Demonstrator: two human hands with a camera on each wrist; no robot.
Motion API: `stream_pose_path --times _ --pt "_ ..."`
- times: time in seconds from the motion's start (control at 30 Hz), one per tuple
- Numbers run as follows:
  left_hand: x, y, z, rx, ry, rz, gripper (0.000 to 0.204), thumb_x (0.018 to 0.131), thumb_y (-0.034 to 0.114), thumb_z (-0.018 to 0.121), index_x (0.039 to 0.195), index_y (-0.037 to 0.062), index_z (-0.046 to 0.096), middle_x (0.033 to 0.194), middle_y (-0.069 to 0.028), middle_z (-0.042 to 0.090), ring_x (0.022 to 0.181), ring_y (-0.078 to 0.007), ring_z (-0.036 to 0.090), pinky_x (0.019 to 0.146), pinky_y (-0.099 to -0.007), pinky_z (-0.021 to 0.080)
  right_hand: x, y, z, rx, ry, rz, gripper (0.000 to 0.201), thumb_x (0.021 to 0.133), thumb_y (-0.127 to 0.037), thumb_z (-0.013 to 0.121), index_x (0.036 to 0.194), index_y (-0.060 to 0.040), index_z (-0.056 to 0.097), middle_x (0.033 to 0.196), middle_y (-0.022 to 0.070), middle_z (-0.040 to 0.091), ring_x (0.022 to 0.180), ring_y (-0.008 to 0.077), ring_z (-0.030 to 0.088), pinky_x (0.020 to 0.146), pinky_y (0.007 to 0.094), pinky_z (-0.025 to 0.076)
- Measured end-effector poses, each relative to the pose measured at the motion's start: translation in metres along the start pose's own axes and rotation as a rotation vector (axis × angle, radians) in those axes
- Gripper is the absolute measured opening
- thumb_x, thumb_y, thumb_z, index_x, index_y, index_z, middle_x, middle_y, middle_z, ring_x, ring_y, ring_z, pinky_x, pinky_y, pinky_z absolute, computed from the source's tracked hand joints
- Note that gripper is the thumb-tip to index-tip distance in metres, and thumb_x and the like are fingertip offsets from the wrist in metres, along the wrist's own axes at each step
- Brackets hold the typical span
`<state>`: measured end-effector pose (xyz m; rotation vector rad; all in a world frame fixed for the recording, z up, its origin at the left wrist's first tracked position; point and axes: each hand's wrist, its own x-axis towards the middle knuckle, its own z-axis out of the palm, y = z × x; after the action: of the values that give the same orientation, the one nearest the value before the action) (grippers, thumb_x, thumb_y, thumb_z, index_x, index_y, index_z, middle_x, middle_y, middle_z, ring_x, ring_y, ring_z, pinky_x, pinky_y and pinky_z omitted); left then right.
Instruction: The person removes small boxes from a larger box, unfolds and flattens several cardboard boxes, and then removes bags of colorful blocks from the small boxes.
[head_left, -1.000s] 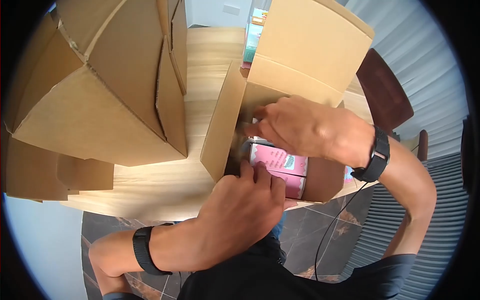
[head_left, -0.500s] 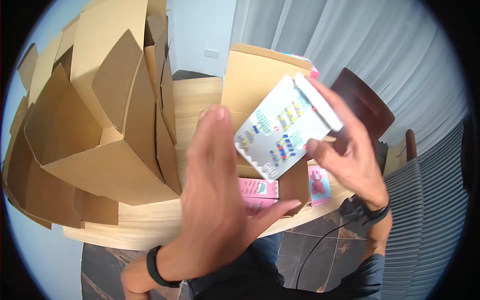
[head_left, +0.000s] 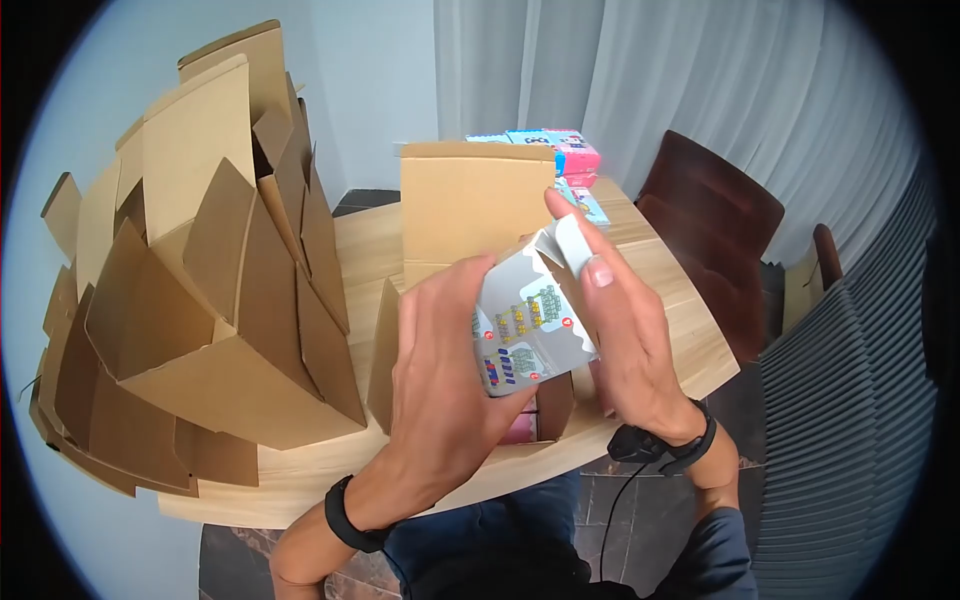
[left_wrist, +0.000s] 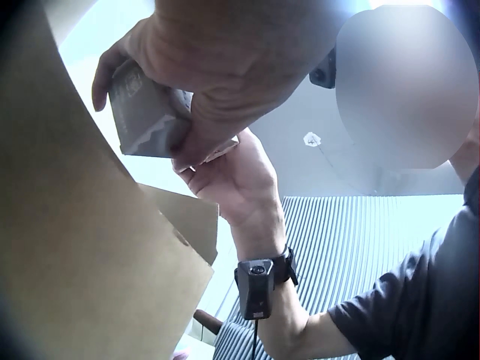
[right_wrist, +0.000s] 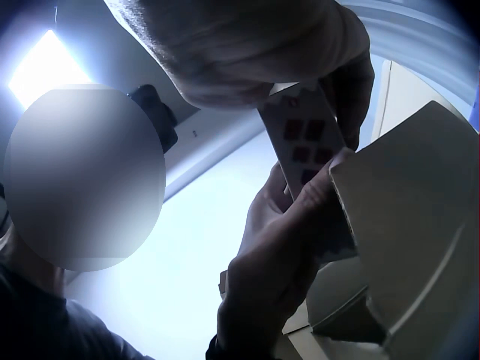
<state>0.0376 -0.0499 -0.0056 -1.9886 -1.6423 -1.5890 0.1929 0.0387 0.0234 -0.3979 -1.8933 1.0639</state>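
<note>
In the head view, a small printed carton [head_left: 530,320] with pictures of building steps is held up over an open cardboard box [head_left: 475,210]. My left hand [head_left: 435,370] grips it from the left, its thumb along the lower edge. On the right side, my right hand [head_left: 635,345] holds it too, with the thumb at a raised white end flap [head_left: 573,245]. A face of the carton [right_wrist: 304,139] with dark red squares shows in the right wrist view. Below the hands, a pink box [head_left: 520,428] sits inside the cardboard box, mostly hidden.
Several large open cardboard boxes [head_left: 240,375] crowd the left of the wooden table [head_left: 665,265]. Behind the raised flap stand colourful small boxes [head_left: 570,152]. A dark red chair [head_left: 700,240] stands beyond the table's right edge, and a black cable [head_left: 617,510] hangs from the right wrist.
Both hands were down in the cardboard box; the right hand lifted the printed carton out. The left hand, free half a second ago, now grips it too, and the carton has turned.
</note>
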Motion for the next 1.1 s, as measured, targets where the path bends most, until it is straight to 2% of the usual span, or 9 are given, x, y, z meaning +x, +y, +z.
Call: stream_pose_path --times 0.2,0.3,0.4,0.43,0.53,0.6,0.7,0.8,1.1 --pt "0.003 0.005 -0.005 0.077 -0.052 0.034 0.105 0.059 -0.001 0.09 0.152 0.003 0.04 0.139 -0.0198 0.053 0.122 -0.0435 0.051 0.099 -0.0503 0.046 -0.004 0.001 0.004 -0.046 -0.057 -0.054 0.06 0.113 -0.028 0.039 0.162 0.0038 0.028 0.148 0.0273 0.05 0.127 0.036 0.059 0.107 0.0371 0.045" --pt "-0.001 0.001 -0.007 0.16 -0.061 0.049 0.108 0.061 0.0 0.09 0.154 0.0024 0.037 0.141 -0.0218 0.05 0.122 -0.0449 0.05 0.101 -0.0511 0.044 -0.012 0.003 0.007 -0.53 -0.132 -0.228 0.075 0.104 -0.021 0.057 0.164 0.0019 0.019 0.153 0.0319 0.042 0.131 0.0504 0.053 0.106 0.0491 0.049" --pt "-0.007 -0.007 0.0 0.096 -0.023 0.1 0.105 0.066 0.002 0.09 0.156 0.0017 0.035 0.142 -0.024 0.048 0.123 -0.0464 0.05 0.104 -0.0532 0.042 -0.009 -0.008 0.001 -0.517 -0.218 -0.142 0.074 0.104 -0.02 0.058 0.164 -0.0004 0.021 0.147 0.0301 0.046 0.126 0.048 0.057 0.105 0.0466 0.049" --pt "-0.007 -0.009 -0.002 0.093 -0.039 0.073 0.105 0.066 0.002 0.09 0.156 0.0017 0.035 0.142 -0.024 0.048 0.123 -0.0464 0.05 0.104 -0.0532 0.042 -0.005 -0.018 -0.005 -0.52 -0.265 -0.095 0.071 0.104 -0.021 0.061 0.163 0.0011 0.028 0.155 0.0263 0.046 0.145 0.0364 0.046 0.118 0.0419 0.035" --pt "-0.01 -0.023 -0.007 -0.025 -0.01 0.057 0.096 0.079 0.009 0.088 0.157 0.0005 0.033 0.142 -0.02 0.052 0.129 -0.0322 0.051 0.102 -0.0468 0.048 0.015 -0.021 -0.023 -0.148 -0.202 -0.015 0.053 0.093 -0.004 0.069 0.143 -0.0007 0.052 0.131 0.0114 0.059 0.124 0.0207 0.059 0.111 0.0355 0.044" --pt "-0.015 -0.04 -0.008 -0.621 0.103 -0.23 0.075 0.092 0.001 0.076 0.156 -0.0022 0.036 0.142 -0.0241 0.053 0.125 -0.0295 0.059 0.095 -0.0393 0.054 0.021 -0.016 -0.027 0.034 -0.119 0.013 0.043 0.087 0.002 0.074 0.126 -0.0034 0.057 0.128 0.0109 0.06 0.119 0.0199 0.061 0.107 0.0363 0.047" --pt "-0.01 -0.052 -0.029 -0.602 -0.12 -0.514 0.06 0.098 -0.001 0.067 0.152 -0.005 0.04 0.131 -0.0187 0.065 0.112 -0.0222 0.068 0.087 -0.0309 0.056 0.029 0.008 -0.028 -0.106 -0.255 0.023 0.039 0.083 0.004 0.078 0.113 -0.0065 0.055 0.124 0.009 0.061 0.117 0.0194 0.061 0.103 0.0371 0.05" --pt "-0.014 -0.057 -0.034 -0.383 -0.186 -0.52 0.051 0.099 -0.002 0.063 0.147 -0.0066 0.045 0.12 -0.0217 0.07 0.102 -0.031 0.074 0.088 -0.0352 0.056 0.039 0.008 -0.023 -0.74 -0.498 -0.087 0.046 0.079 0.004 0.08 0.112 -0.0046 0.051 0.105 0.0151 0.069 0.103 0.03 0.069 0.093 0.0388 0.053" --pt "-0.042 -0.015 -0.047 0.237 -0.528 -0.075 0.066 0.099 0.014 0.065 0.149 -0.015 0.034 0.126 -0.0361 0.061 0.113 -0.0482 0.064 0.095 -0.0507 0.053 0.058 0.023 0.012 -1.065 -0.902 -0.165 0.022 0.081 0.001 0.068 0.101 0.0034 0.062 0.091 0.0226 0.069 0.088 0.0426 0.068 0.077 0.0482 0.054"
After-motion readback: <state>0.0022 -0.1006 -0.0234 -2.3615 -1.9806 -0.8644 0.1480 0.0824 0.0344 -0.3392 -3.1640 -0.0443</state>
